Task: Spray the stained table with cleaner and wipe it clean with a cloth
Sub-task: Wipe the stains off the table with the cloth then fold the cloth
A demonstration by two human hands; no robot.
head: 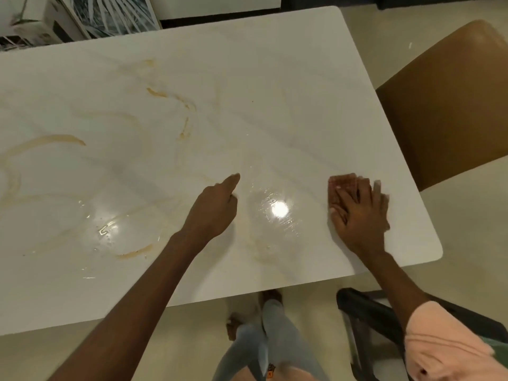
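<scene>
A white marble-look table (275, 78) fills the view, streaked with brown stains (165, 94) on its left and middle and wet with shiny patches near the front. My right hand (360, 213) lies flat with straight fingers on a pinkish-red cloth (341, 185) near the table's right front corner. My left hand (214, 207) hovers at the middle front, index finger stretched out toward the table top and the other fingers curled, holding nothing. No spray bottle is in view.
A brown chair (450, 105) stands at the table's right side. A dark chair frame (365, 312) sits below the right front corner. Boxes and a framed picture (110, 15) lean beyond the far left edge. My legs (269, 339) stand at the front edge.
</scene>
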